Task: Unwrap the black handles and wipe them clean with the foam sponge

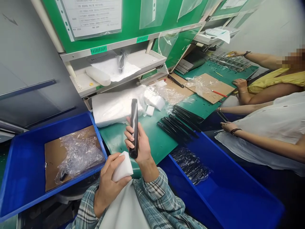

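Observation:
My right hand (143, 143) is wrapped round a glossy black bar-shaped part (134, 127), held nearly upright in front of me. Lower and to the left, my left hand (108, 181) grips a white foam block (123, 167) between thumb and fingers. The block sits close to the bar's lower end; whether they touch I cannot tell. Beyond my hands, on the green table mat (116, 140), several black parts in clear sleeves (178, 124) lie in a row. Small white foam pieces (150, 110) rest by a white foam bag (114, 108).
A blue bin (14, 165) at left holds cardboard and crumpled clear plastic (78, 156). The blue bin at right (233, 190) holds bagged black parts (190, 165). A white shelf (150, 58) stands behind the table. Two people sit at right, one in a white top (274, 127).

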`<state>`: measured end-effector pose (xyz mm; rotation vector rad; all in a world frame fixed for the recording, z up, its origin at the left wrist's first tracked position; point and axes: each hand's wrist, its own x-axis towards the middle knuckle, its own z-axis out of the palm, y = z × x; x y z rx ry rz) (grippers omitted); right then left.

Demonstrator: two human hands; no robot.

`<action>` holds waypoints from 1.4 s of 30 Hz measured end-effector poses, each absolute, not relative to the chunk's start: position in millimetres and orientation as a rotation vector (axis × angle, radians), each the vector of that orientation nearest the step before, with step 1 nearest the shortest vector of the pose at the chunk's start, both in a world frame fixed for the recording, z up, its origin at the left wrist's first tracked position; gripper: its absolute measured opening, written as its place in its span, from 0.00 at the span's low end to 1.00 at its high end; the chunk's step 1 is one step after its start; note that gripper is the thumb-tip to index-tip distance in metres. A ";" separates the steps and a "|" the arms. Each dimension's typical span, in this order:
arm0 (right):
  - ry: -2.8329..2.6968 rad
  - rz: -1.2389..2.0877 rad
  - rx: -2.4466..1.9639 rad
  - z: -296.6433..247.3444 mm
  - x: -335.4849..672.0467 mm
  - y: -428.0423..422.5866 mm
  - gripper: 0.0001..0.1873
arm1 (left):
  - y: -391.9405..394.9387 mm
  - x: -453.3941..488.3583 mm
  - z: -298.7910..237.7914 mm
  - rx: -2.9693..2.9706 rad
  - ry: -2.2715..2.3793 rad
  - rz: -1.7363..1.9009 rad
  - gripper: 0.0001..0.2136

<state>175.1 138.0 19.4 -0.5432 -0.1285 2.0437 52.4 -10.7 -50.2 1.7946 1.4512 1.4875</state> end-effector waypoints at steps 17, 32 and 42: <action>-0.165 1.862 -0.670 27.2 159.7 112.4 0.16 | -3.8 62.4 -16.7 2.226 1.644 1.497 0.16; -0.178 1.768 -0.603 34.1 158.4 104.0 0.11 | -8.8 62.4 -15.1 2.171 1.644 1.538 0.16; -0.214 1.742 -0.602 33.3 157.9 99.9 0.13 | -10.8 63.0 -13.8 2.173 1.628 1.542 0.15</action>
